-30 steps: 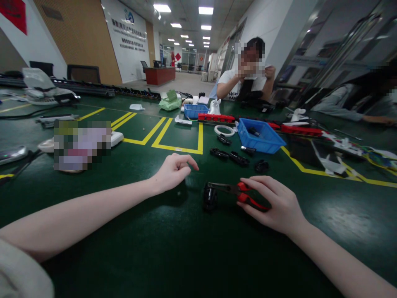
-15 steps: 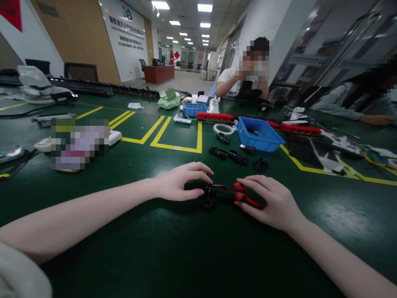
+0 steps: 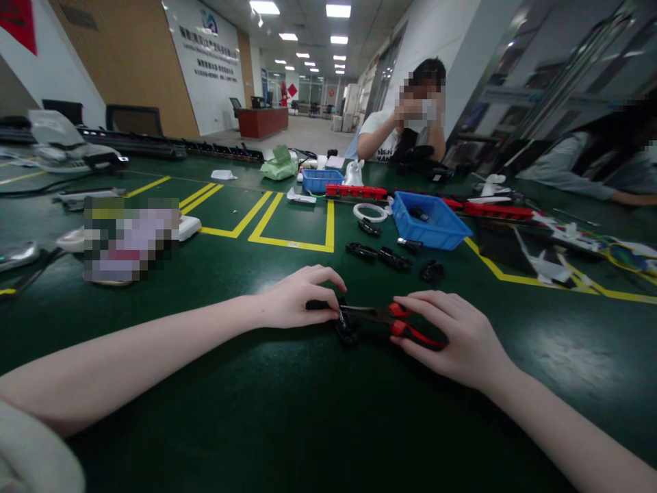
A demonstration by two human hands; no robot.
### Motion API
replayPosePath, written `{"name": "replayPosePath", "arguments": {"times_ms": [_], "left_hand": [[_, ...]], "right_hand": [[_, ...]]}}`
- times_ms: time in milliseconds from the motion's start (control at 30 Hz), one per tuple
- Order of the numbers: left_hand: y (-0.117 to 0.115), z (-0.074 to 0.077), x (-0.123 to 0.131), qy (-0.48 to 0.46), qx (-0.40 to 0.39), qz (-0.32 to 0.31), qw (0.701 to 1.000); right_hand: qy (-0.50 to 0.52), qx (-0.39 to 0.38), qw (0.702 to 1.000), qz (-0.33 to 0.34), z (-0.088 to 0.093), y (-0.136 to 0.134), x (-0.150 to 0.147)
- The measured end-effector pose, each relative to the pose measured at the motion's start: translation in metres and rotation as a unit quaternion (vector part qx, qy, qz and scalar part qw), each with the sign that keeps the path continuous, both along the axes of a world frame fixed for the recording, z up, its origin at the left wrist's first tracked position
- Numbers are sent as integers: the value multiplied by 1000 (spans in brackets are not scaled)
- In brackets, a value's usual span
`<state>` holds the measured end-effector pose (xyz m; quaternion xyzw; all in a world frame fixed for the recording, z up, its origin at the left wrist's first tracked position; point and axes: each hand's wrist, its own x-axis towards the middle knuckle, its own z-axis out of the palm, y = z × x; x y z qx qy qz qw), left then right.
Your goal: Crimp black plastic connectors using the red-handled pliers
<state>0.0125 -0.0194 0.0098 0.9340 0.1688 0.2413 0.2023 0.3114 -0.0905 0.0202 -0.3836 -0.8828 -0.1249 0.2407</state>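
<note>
My right hand (image 3: 452, 335) is closed around the red and black handles of a pair of pliers (image 3: 397, 318). The jaws point left and meet a small black part (image 3: 348, 330), which looks like a bundled cable or connector; its exact kind is unclear. From the other side, my left hand (image 3: 308, 298) pinches the top of this part between thumb and fingers, right at the plier tips. The part stands slightly tilted on the green table (image 3: 287, 411).
Several black bundled pieces (image 3: 394, 259) lie beyond my hands, before a blue bin (image 3: 431, 222) and a white tape roll (image 3: 369, 213). A blurred-out phone-like object (image 3: 136, 246) lies at left. Across the table sits a person (image 3: 380, 133); another is at far right.
My left fingers have closed in on the black part, and its top has tilted left. The pliers and my right hand have shifted slightly to the right.
</note>
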Motion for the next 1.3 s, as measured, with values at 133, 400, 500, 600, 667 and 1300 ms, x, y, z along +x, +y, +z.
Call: {"name": "replayPosePath", "arguments": {"times_ms": [133, 400, 500, 600, 667, 1300], "left_hand": [[-2, -1, 1, 4, -14, -20, 1000], [-3, -3, 1, 53, 19, 0, 998], [-2, -3, 2, 63, 12, 18, 998], [-3, -2, 3, 75, -1, 39, 996], [-4, -2, 3, 74, -9, 55, 996], [-4, -7, 1, 50, -8, 52, 997]], "right_hand": [[-13, 8, 1000, 0, 1, -1, 0], [30, -72, 996, -41, 2, -3, 1], [23, -82, 996, -36, 2, -3, 1], [14, -92, 995, -24, 1, -2, 2], [14, -101, 995, -21, 1, -2, 3], [4, -90, 996, -15, 4, -7, 0]]}}
